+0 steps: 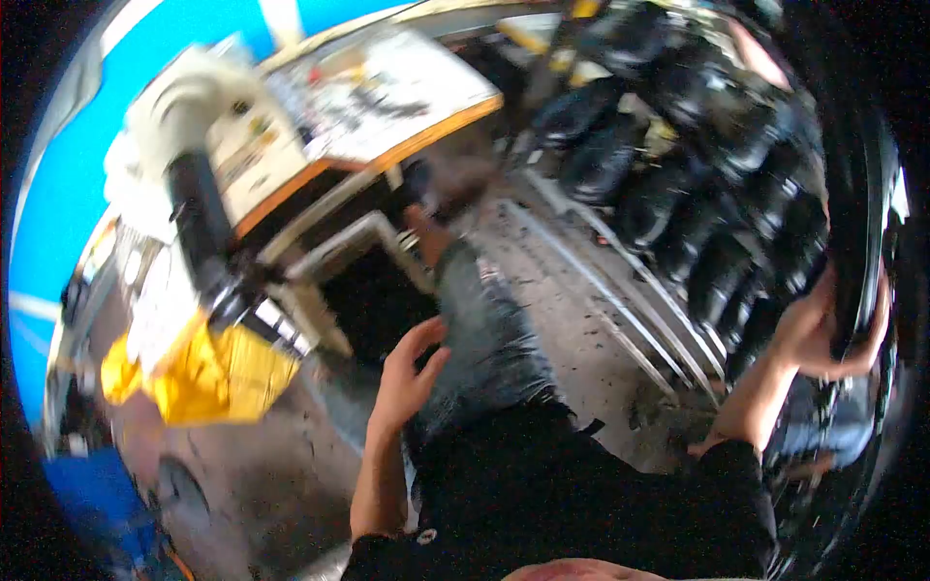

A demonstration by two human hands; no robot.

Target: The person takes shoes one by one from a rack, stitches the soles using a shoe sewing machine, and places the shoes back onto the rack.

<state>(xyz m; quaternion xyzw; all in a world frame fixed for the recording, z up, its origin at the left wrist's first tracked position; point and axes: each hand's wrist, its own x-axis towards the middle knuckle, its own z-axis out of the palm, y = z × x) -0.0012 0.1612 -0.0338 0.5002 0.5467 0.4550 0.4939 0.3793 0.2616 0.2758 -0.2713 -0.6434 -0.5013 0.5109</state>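
1. Long black object [857,223] stands along the far right of the head view, held at its lower part by the right hand [819,339]. Its long axis runs roughly up and down the view; its edges blur, so exactly what it is cannot be told.
2. Seen from the left hand [405,385], it lies well off to the right, on the far side of the body; the right hand is the nearer one, being already on it.
3. The right forearm slants up and outward from a black sleeve [722,484], with the fingers wrapped around the object and showing beyond its right side.
4. The left forearm rises nearly straight, its hand over the jeans [484,339]; the fingers curl loosely, thumb apart from them, with nothing between.
5. Between the left hand and the object, beyond the metal rails [628,268], glossy black shoe-like pieces [659,198] sit in rows, just beside the object.
6. Farther left are a cream-coloured machine [189,107], a white tabletop [446,73] with an orange edge, and a yellow bag or cloth [223,382], all apart from both hands.
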